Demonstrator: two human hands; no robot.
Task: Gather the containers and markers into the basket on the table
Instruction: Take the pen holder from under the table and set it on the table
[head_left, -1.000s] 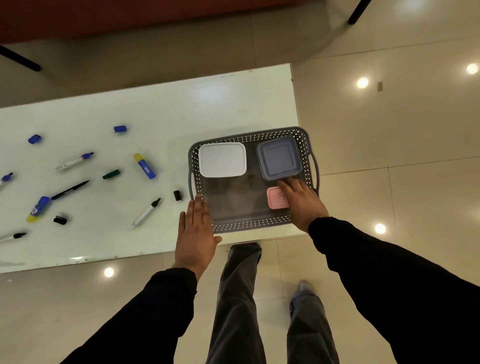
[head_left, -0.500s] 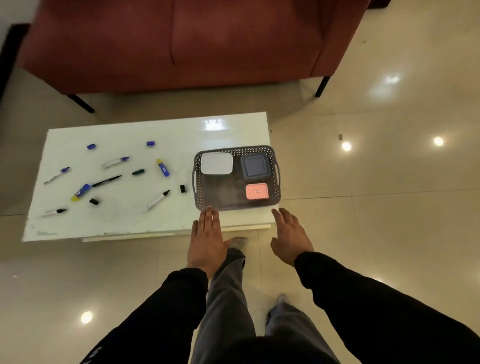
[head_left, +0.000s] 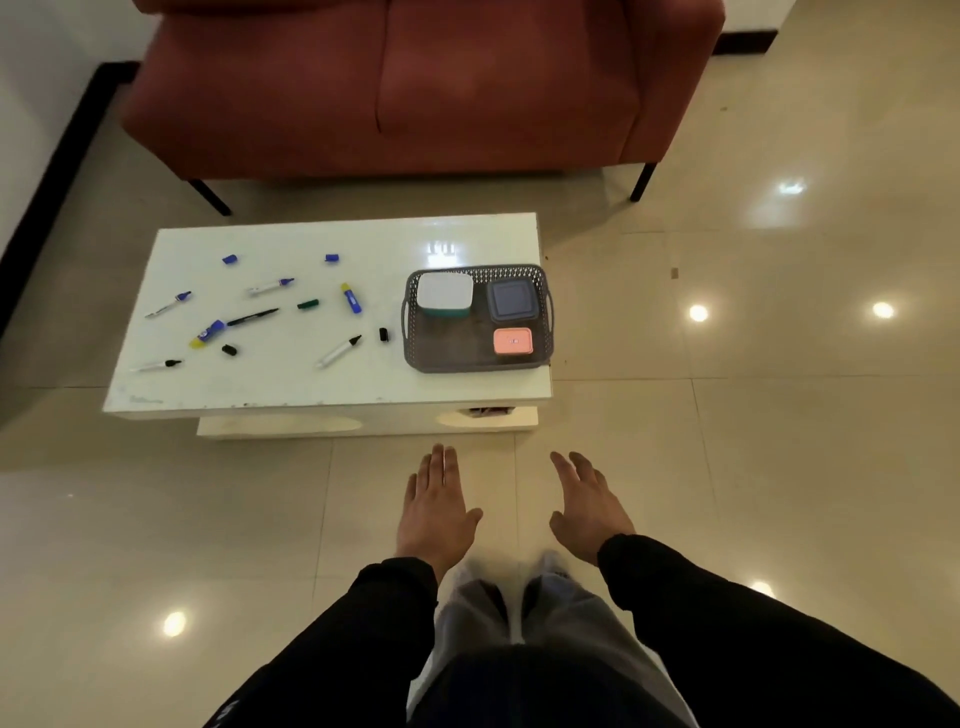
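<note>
Both hands spread, empty: left hand (head_left: 438, 506), right hand (head_left: 589, 503). Risk: loose marker caps (head_left: 229, 349) overlooked, markers (head_left: 340, 351) rolling off surface (head_left: 291, 384).

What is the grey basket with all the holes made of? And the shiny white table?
The basket looks like moulded plastic, matt grey: its walls have neat rows of small holes and cut-out handles. The table top is glossy white, mirroring the ceiling lights; maybe glass or lacquered board, hard to tell.
</note>
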